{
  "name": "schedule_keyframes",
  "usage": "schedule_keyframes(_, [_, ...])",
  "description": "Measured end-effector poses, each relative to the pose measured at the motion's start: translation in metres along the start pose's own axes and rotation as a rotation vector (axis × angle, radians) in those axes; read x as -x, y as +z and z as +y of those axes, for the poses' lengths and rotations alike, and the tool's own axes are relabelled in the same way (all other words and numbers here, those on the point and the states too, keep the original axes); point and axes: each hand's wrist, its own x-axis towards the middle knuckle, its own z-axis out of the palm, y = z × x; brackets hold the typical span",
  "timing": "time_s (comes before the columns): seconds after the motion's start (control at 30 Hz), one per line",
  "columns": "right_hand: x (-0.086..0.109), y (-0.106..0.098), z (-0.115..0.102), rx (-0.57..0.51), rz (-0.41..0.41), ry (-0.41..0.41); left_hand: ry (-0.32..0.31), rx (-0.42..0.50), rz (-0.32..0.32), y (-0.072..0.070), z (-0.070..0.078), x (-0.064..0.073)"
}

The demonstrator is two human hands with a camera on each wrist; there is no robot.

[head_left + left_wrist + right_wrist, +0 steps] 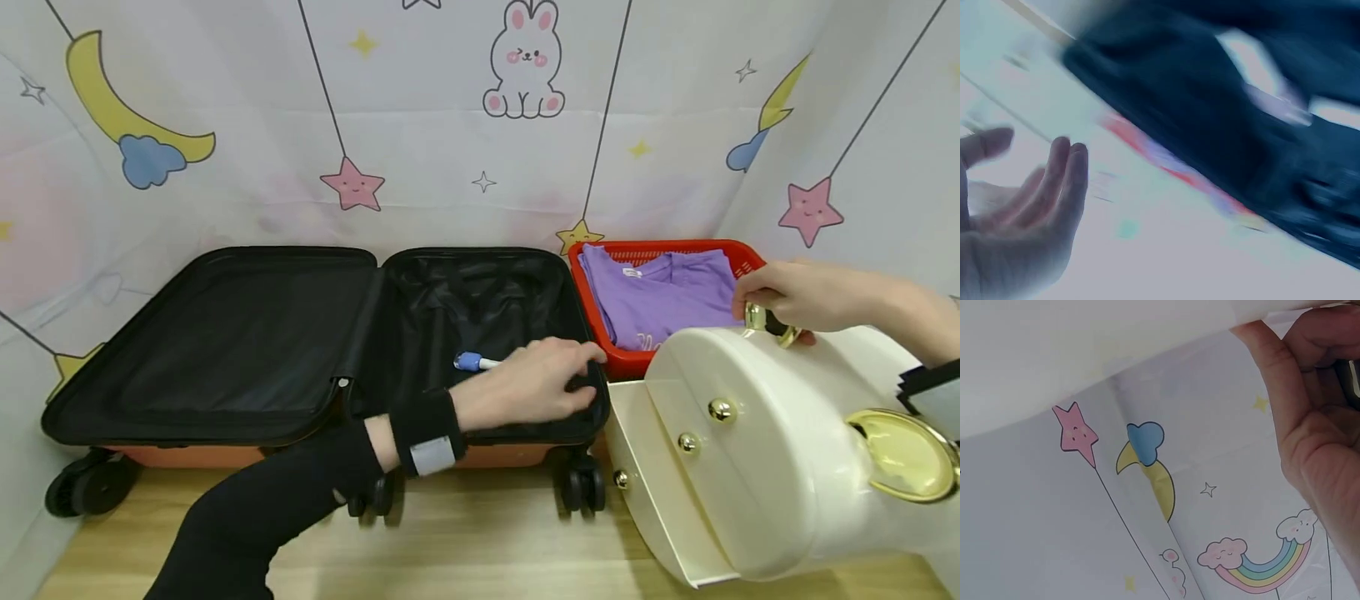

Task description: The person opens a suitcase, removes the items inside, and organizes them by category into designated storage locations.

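Note:
My right hand (832,296) grips the gold handle (755,317) on top of a cream case (765,492) with a rounded front and gold knobs. The case is tilted at the right, and its lowest drawer (648,500) is pulled part way out. My left hand (528,383) is over the right edge of an opened suitcase (480,292), fingers loose and holding nothing. In the left wrist view its fingers (1060,181) are spread apart from the dark suitcase. A slim item with a blue end (468,361) and white stem lies in the suitcase, partly behind my left hand.
A red basket (588,292) with a folded purple garment (667,287) stands right of the suitcase, behind the cream case. The suitcase's other half (217,350) lies to the left. A printed curtain (435,100) hangs behind; the floor (450,533) is light wood.

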Motion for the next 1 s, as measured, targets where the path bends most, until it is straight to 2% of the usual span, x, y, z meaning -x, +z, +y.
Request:
schedule_keyframes(0.07, [-0.002, 0.000, -0.001, -0.006, 0.002, -0.003, -0.110, -0.017, -0.062, -0.004, -0.023, -0.005])
schedule_keyframes(0.13, [-0.003, 0.000, -0.002, -0.012, 0.008, -0.005, -0.183, -0.018, -0.132, -0.001, -0.044, -0.007])
schedule_keyframes(0.27, [-0.005, 0.001, -0.002, -0.012, 0.017, -0.012, -0.245, -0.016, -0.229, 0.018, -0.072, -0.009])
schedule_keyframes(0.37, [-0.005, 0.001, -0.002, -0.015, 0.014, -0.008, -0.243, -0.008, -0.276, 0.032, -0.083, -0.011])
schedule_keyframes(0.5, [0.000, 0.000, -0.001, -0.029, 0.014, 0.013, -0.181, -0.016, -0.280, 0.041, -0.088, -0.017])
schedule_keyframes(0.63, [0.003, -0.001, -0.001, -0.019, 0.015, 0.014, -0.137, -0.007, -0.266, 0.039, -0.090, -0.017])
schedule_keyframes(0.73, [0.003, -0.001, -0.003, -0.007, 0.018, 0.010, -0.170, 0.047, -0.230, 0.035, -0.092, -0.017])
schedule_keyframes(0.83, [0.002, 0.000, -0.004, -0.006, 0.019, 0.011, -0.239, 0.154, -0.149, 0.029, -0.090, -0.019])
schedule_keyframes(0.93, [0.001, 0.001, -0.004, -0.008, 0.016, 0.010, -0.273, 0.253, -0.078, 0.018, -0.076, -0.021])
schedule_keyframes(1.0, [0.001, 0.001, -0.004, -0.007, 0.015, 0.005, -0.255, 0.290, -0.059, 0.011, -0.061, -0.021])
